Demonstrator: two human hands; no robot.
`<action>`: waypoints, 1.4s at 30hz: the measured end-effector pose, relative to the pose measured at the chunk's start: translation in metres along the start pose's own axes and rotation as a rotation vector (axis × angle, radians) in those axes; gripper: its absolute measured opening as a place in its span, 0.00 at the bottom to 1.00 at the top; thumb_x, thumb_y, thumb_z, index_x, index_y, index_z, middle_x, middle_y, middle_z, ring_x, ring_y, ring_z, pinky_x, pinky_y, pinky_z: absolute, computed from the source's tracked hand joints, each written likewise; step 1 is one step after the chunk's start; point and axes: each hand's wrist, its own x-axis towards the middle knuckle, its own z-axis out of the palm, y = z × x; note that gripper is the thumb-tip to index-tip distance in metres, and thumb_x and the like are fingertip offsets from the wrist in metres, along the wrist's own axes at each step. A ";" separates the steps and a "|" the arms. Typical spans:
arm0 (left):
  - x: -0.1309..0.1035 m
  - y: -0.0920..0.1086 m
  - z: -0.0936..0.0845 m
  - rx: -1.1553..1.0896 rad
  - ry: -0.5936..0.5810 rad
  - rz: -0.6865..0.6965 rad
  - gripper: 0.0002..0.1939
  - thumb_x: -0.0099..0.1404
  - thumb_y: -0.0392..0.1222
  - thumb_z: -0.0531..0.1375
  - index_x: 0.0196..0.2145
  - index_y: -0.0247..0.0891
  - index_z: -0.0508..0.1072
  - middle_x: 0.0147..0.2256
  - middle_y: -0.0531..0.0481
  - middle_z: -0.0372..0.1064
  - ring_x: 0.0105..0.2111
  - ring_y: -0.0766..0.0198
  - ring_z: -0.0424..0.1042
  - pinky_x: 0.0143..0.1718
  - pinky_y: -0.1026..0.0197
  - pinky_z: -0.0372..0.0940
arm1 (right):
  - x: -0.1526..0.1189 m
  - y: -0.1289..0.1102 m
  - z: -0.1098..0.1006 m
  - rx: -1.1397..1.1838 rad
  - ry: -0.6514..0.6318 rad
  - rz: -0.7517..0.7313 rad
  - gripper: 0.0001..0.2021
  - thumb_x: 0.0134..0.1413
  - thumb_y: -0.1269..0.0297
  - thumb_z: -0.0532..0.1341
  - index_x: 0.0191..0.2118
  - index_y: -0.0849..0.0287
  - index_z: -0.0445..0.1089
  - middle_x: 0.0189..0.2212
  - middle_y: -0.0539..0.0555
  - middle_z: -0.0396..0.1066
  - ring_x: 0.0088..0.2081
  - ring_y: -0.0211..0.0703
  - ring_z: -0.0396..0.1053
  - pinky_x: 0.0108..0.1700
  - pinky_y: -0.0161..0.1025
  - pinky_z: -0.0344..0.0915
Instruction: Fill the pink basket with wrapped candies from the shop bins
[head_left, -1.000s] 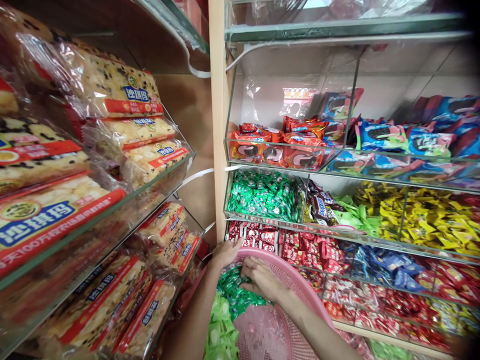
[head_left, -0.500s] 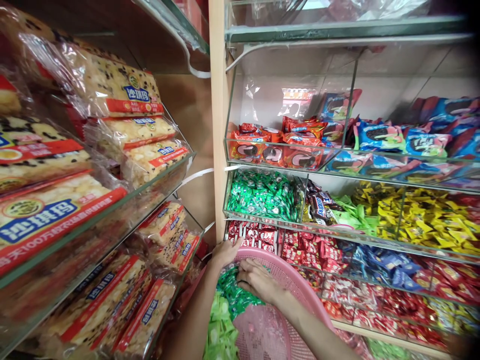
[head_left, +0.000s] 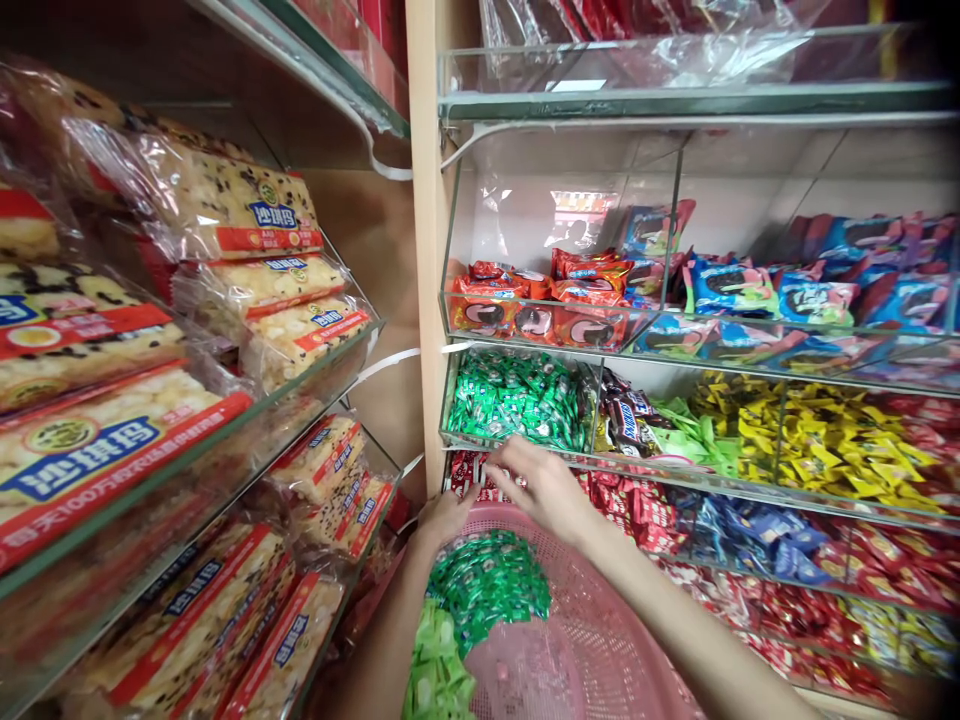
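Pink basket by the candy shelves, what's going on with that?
A person has their left hand at the far rim of the pink basket. Their right hand appears just over that rim, in front of red packets on a shelf; whether it holds anything can't be made out. Inside the basket lie dark green candies and, nearer the person, light green packets.

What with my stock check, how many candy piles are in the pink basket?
2: the dark green pile at the far side, and the light green pile nearer, at the left. More may hide behind the left forearm.
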 end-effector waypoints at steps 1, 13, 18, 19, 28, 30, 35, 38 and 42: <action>0.000 0.000 0.000 0.001 0.013 0.007 0.44 0.58 0.71 0.35 0.40 0.32 0.75 0.44 0.34 0.72 0.47 0.47 0.69 0.41 0.57 0.61 | 0.010 0.004 -0.010 -0.088 0.036 0.075 0.12 0.64 0.61 0.48 0.38 0.59 0.66 0.34 0.55 0.66 0.36 0.41 0.65 0.37 0.36 0.61; 0.010 -0.007 0.007 0.019 0.047 0.033 0.46 0.57 0.72 0.33 0.39 0.34 0.76 0.41 0.36 0.74 0.44 0.48 0.71 0.38 0.59 0.62 | 0.063 0.042 -0.019 -0.682 -0.117 0.587 0.22 0.53 0.53 0.59 0.45 0.69 0.67 0.44 0.69 0.64 0.46 0.57 0.63 0.37 0.44 0.66; 0.010 -0.007 0.007 0.025 0.053 0.031 0.46 0.57 0.72 0.33 0.39 0.34 0.76 0.41 0.35 0.73 0.45 0.47 0.70 0.39 0.58 0.62 | 0.059 0.043 -0.029 -0.648 -0.183 0.550 0.16 0.53 0.61 0.60 0.45 0.65 0.68 0.45 0.65 0.66 0.46 0.54 0.65 0.38 0.39 0.66; 0.009 -0.006 0.007 0.023 0.051 0.033 0.45 0.58 0.72 0.33 0.39 0.34 0.76 0.41 0.35 0.73 0.45 0.47 0.70 0.39 0.58 0.62 | 0.059 0.043 -0.031 -0.645 -0.196 0.545 0.13 0.54 0.64 0.59 0.44 0.64 0.68 0.44 0.64 0.66 0.46 0.53 0.66 0.38 0.39 0.66; 0.001 -0.002 0.001 0.019 0.042 0.029 0.45 0.57 0.72 0.34 0.39 0.34 0.76 0.43 0.34 0.73 0.46 0.47 0.70 0.40 0.59 0.62 | 0.056 0.045 -0.038 -0.608 -0.209 0.475 0.14 0.54 0.77 0.51 0.42 0.64 0.69 0.40 0.62 0.69 0.43 0.49 0.70 0.35 0.35 0.65; 0.001 -0.002 0.002 0.023 0.044 0.033 0.45 0.58 0.71 0.34 0.38 0.33 0.76 0.43 0.34 0.73 0.46 0.48 0.70 0.41 0.59 0.62 | 0.058 0.045 -0.037 -0.502 -0.190 0.372 0.16 0.54 0.77 0.51 0.47 0.63 0.67 0.41 0.61 0.70 0.42 0.47 0.70 0.37 0.35 0.65; 0.002 -0.003 0.003 0.021 0.049 0.032 0.44 0.58 0.71 0.34 0.38 0.34 0.76 0.43 0.34 0.73 0.46 0.47 0.70 0.40 0.58 0.62 | 0.061 0.056 -0.027 -0.169 -0.166 0.056 0.22 0.56 0.78 0.48 0.56 0.60 0.61 0.48 0.59 0.70 0.47 0.45 0.69 0.46 0.38 0.63; 0.003 -0.004 0.004 0.011 0.053 0.030 0.45 0.58 0.71 0.34 0.38 0.34 0.76 0.42 0.35 0.73 0.46 0.48 0.70 0.39 0.59 0.62 | 0.061 0.064 -0.021 -0.168 -0.157 0.071 0.21 0.57 0.76 0.50 0.57 0.60 0.60 0.44 0.58 0.72 0.45 0.45 0.69 0.44 0.39 0.64; 0.004 -0.006 0.006 0.012 0.064 0.035 0.44 0.58 0.71 0.34 0.38 0.34 0.76 0.40 0.37 0.74 0.45 0.49 0.71 0.38 0.61 0.62 | 0.058 0.072 -0.017 -0.209 -0.149 0.075 0.18 0.58 0.74 0.52 0.54 0.61 0.64 0.38 0.58 0.73 0.45 0.46 0.67 0.46 0.42 0.63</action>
